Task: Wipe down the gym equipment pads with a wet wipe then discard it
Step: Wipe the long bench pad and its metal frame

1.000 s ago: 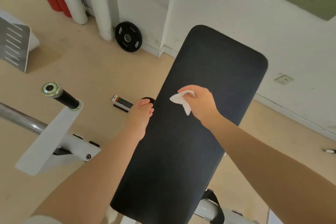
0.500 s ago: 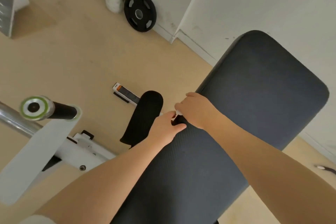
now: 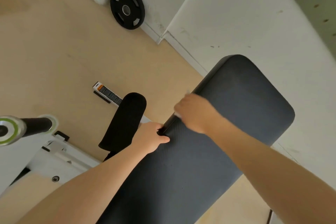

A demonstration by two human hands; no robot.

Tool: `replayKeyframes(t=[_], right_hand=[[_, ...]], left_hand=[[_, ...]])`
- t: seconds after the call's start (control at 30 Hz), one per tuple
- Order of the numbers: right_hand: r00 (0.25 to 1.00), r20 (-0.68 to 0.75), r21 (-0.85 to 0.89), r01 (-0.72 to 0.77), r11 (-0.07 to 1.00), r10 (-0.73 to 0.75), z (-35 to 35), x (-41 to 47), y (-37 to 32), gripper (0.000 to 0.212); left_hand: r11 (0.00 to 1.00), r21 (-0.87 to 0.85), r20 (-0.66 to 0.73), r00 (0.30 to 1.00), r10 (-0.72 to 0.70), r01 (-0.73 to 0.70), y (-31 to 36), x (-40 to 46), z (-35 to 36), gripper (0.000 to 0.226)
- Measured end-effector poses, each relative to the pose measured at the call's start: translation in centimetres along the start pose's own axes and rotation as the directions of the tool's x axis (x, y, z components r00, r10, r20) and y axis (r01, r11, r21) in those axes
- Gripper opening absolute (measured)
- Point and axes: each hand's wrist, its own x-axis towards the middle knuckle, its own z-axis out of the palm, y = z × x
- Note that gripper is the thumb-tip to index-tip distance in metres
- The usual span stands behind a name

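Note:
A long dark bench pad (image 3: 227, 132) runs from the lower middle up to the right. My right hand (image 3: 194, 112) presses on the pad's left edge, blurred by motion, with a white wet wipe (image 3: 177, 114) mostly hidden under the fingers; only a small white bit shows. My left hand (image 3: 151, 137) grips the same left edge just below, thumb on top of the pad. A black cylindrical roller pad (image 3: 125, 122) stands to the left of the bench.
A black weight plate (image 3: 127, 8) leans against the white wall at the top. A white machine frame (image 3: 51, 158) with a black-gripped bar (image 3: 27, 126) sits at the left. A labelled strip (image 3: 107, 93) lies on the tan floor.
My right hand slid from the middle of the pad to its left edge and then a little up along it. My left hand came onto the pad's edge. The camera view shifted left.

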Motion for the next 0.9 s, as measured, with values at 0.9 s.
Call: replayKeyframes(t=[0.9], right_hand=[[0.515,0.058,0.725,-0.611,0.319,0.855,5.0,-10.8,19.3,0.034]], left_hand=[[0.742,0.641,-0.224,0.876,0.427,-0.197,20.3,8.1,-1.3,0.102]])
